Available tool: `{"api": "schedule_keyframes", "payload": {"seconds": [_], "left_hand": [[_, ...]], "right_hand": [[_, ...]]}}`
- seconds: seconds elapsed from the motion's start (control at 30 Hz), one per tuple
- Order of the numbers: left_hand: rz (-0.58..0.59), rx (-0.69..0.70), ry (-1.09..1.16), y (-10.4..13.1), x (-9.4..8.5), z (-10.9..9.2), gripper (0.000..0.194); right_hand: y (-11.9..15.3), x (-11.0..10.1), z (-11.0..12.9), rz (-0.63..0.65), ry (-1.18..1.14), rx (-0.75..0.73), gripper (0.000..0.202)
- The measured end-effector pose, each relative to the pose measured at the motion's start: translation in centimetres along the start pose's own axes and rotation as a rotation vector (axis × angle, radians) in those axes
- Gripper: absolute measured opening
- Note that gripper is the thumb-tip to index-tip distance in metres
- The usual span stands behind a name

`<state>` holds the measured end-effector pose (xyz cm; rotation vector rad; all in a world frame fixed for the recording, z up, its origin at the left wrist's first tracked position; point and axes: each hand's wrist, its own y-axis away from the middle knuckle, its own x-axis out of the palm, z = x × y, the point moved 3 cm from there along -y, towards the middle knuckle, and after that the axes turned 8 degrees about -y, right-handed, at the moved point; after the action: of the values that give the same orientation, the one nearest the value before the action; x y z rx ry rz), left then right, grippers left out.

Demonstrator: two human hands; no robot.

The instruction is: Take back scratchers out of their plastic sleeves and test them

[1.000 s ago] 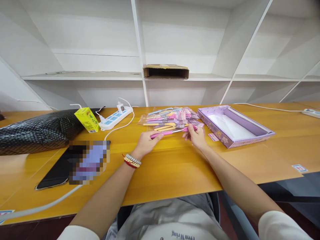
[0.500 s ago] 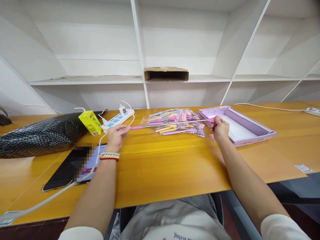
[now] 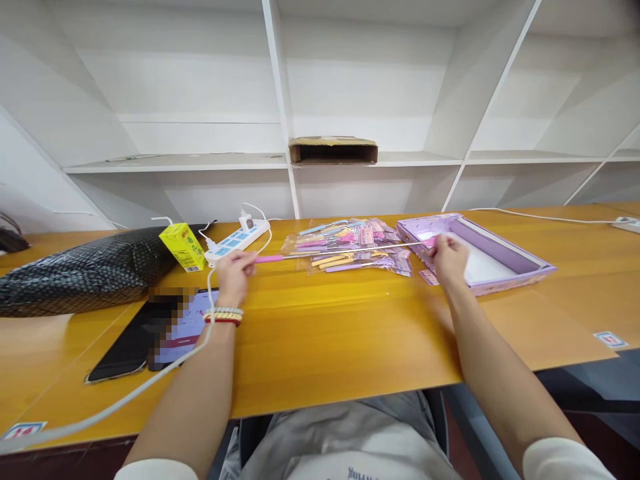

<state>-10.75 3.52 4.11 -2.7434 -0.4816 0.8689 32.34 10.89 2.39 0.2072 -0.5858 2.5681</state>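
Observation:
A thin metal rod [image 3: 350, 250] with pink ends stretches level above the table between my two hands. My left hand [image 3: 235, 272] is closed on its pink handle at the left. At the other end, my right hand [image 3: 450, 259] pinches the pink tip, in front of the purple box's left part. Behind and below the rod lies a pile of plastic-wrapped sticks [image 3: 350, 243] with pink, yellow, purple and blue handles. The open purple box [image 3: 505, 250], white inside, sits right of the pile. A small pink card [image 3: 429, 277] lies by its front corner.
On the left are a black wrapped bundle [image 3: 90, 273], a yellow drink carton [image 3: 183, 247], a white power strip [image 3: 237, 240], a dark device [image 3: 125, 347] and a lit screen [image 3: 185, 333]. A white cable crosses my left wrist. A cardboard box [image 3: 333, 152] rests on the shelf behind.
My right hand has moved a little to the right with the pink tip, and the rod between my hands spans slightly more. My left hand stays on the handle.

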Motion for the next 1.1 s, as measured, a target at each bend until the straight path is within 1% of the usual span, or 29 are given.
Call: {"api": "schedule_keyframes", "payload": {"seconds": [0.07,0.13,0.2,0.27,0.37,0.43,0.5,0.6,0.67,0.73,0.8,0.9,0.97,1.03,1.1], "left_hand": [[0.051,0.024,-0.005,0.5,2.4,-0.4,0.033],[0.145,0.138,-0.038,1.3,5.1,-1.5,0.033],[0.218,0.259,-0.093,2.2,7.1,-2.8,0.033],[0.234,0.317,-0.169,2.8,8.1,-3.8,0.036],[0.243,0.350,-0.314,3.2,8.5,-4.4,0.042],[0.279,0.377,-0.430,3.4,8.9,-4.4,0.042],[0.291,0.381,-0.527,3.7,9.4,-4.1,0.040],[0.287,0.346,-0.571,4.4,10.6,-4.0,0.036],[0.314,0.322,-0.542,4.7,11.5,-4.2,0.035],[0.365,0.311,-0.495,4.7,12.4,-4.7,0.033],[0.407,0.308,-0.449,4.4,13.2,-5.5,0.030],[0.428,0.286,-0.384,3.9,14.6,-6.4,0.027],[0.400,0.265,-0.350,3.9,15.4,-6.7,0.031],[0.363,0.265,-0.335,4.4,16.0,-6.8,0.037],[0.374,0.304,-0.327,5.0,16.2,-6.9,0.042]], "right_hand": [[2.1,2.4,-0.4,0.241,0.092,0.037,0.039],[4.3,4.5,-0.6,0.402,0.118,0.052,0.043],[6.2,6.0,-0.8,0.515,0.116,0.067,0.045],[7.2,6.8,-0.9,0.565,0.087,0.086,0.045],[7.7,7.3,-1.0,0.587,-0.038,0.154,0.043],[7.9,7.6,-0.7,0.580,-0.215,0.224,0.038],[8.1,8.1,-0.3,0.554,-0.442,0.332,0.032],[8.9,9.2,0.2,0.500,-0.722,0.536,0.029],[9.5,10.0,0.4,0.476,-0.815,0.617,0.030],[10.0,11.0,0.2,0.476,-0.839,0.650,0.030],[10.5,12.1,-0.3,0.495,-0.807,0.668,0.029],[11.1,13.2,-1.2,0.501,-0.738,0.679,0.030],[11.3,13.3,-1.6,0.493,-0.694,0.685,0.036],[11.2,12.9,-1.6,0.486,-0.640,0.697,0.042],[10.8,12.3,-1.2,0.482,-0.619,0.693,0.049]]}}
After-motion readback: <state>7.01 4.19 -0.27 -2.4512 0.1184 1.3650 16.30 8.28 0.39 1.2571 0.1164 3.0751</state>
